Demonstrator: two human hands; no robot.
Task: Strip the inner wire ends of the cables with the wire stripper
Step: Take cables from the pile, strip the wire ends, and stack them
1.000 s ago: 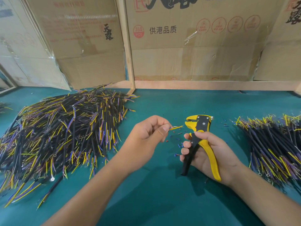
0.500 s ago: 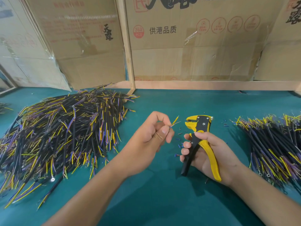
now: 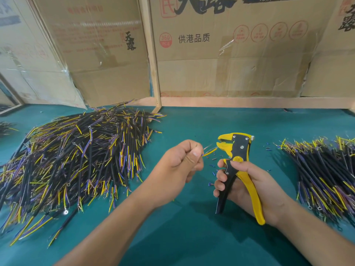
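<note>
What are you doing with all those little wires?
A person is stripping wire ends. The left hand pinches a cable, its yellow wire pointing at the head of the wire stripper, which the right hand grips. Cable piles lie on the green table at both sides.

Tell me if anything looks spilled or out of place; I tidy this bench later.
Small cut insulation bits lie scattered on the green table between the left hand and the wire stripper, with a few more right of it.
</note>
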